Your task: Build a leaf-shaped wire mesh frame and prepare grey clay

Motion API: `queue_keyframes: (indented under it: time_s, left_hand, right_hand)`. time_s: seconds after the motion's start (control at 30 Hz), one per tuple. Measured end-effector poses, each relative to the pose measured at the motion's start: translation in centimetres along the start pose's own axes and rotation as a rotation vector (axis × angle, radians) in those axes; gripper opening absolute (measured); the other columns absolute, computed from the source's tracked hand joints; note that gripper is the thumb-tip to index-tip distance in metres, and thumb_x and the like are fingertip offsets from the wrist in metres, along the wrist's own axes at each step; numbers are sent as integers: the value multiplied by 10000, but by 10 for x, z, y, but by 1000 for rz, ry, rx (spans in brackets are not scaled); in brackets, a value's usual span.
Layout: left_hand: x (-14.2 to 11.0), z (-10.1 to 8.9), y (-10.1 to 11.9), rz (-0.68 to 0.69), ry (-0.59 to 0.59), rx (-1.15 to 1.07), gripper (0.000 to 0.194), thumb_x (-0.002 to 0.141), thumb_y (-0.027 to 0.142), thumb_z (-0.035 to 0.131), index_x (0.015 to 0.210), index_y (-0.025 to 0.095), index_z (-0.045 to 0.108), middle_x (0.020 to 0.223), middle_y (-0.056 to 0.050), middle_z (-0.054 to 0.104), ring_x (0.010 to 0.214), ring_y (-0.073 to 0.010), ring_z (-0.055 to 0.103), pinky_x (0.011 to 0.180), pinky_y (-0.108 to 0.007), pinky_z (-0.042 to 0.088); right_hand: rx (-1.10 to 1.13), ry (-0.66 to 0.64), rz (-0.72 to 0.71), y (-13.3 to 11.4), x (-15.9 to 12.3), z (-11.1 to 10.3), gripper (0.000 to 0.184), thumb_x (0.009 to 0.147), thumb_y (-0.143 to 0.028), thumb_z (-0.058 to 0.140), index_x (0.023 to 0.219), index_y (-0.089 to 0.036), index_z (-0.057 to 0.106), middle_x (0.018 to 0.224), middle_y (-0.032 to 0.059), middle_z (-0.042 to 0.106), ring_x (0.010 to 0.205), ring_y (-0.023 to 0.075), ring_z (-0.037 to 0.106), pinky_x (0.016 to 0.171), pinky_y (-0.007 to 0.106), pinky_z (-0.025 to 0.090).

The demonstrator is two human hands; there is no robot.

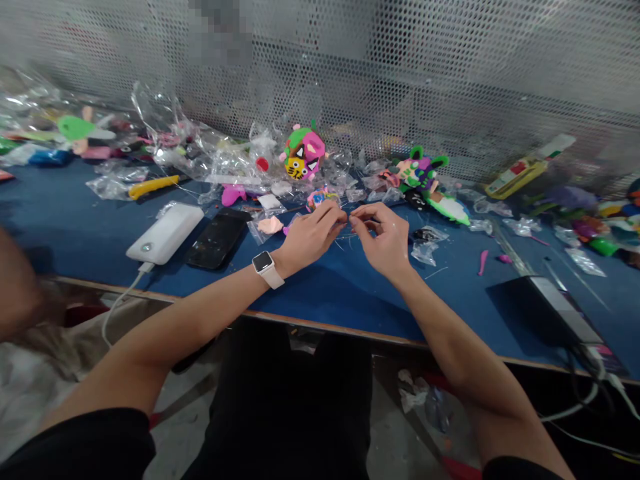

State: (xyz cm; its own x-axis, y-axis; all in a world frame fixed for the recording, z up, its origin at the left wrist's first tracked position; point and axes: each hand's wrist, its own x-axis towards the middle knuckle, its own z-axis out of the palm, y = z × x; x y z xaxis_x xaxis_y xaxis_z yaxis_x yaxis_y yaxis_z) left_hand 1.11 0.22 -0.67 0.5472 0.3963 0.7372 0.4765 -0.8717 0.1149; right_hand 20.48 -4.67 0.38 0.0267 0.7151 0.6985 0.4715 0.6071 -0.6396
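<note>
My left hand [313,235], with a white smartwatch [263,264] on the wrist, is closed in a pinch over the blue table [75,220]. My right hand [383,239] is pinched too, its fingertips almost meeting the left's. Between them is something thin and clear, too small to name. Just behind the hands lie a small multicoloured foam piece [320,197] and a pink scrap in a clear bag [270,225]. Further back stand a pink, green and yellow foam cat toy [303,153] and a green and purple foam figure [423,172].
A white power bank [165,233] with a cable and a black phone [217,239] lie to the left. Crumpled clear bags [215,157] fill the back. A black box [547,313] sits at right. A perforated metal screen [450,80] backs the table. Someone's blurred shoulder [17,280] is at left.
</note>
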Motion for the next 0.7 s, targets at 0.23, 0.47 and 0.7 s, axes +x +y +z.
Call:
queue_keyframes:
  time_s: [0.23,0.47,0.7]
  left_hand:
    - [0,-2,2,-34,13,-76,150,1154,251,475,1169,185,608,1149,-94,699,962,-179,725,665,-267,566]
    - [-1,-3,0,27,28,-23,160,1167,266,470,1194,194,610,1167,-93,708,976,-169,734,660,-256,567]
    - [0,-2,0,29,41,-87,148,1160,250,491,1221,198,615,1177,-84,709,954,-152,732,669,-255,581]
  right_hand:
    - [-114,-10,-178,-8,5,-9,79,940,-205,778,911,-270,742,924,10,811,915,218,758,873,426,618]
    - [-86,51,-218,-2,3,-6,119,956,-174,796,928,-286,766,928,-11,830,923,207,769,862,412,622]
    - [-156,71,-317,-3,2,-5,133,981,-188,767,896,-288,754,909,-16,842,889,200,780,844,412,630]
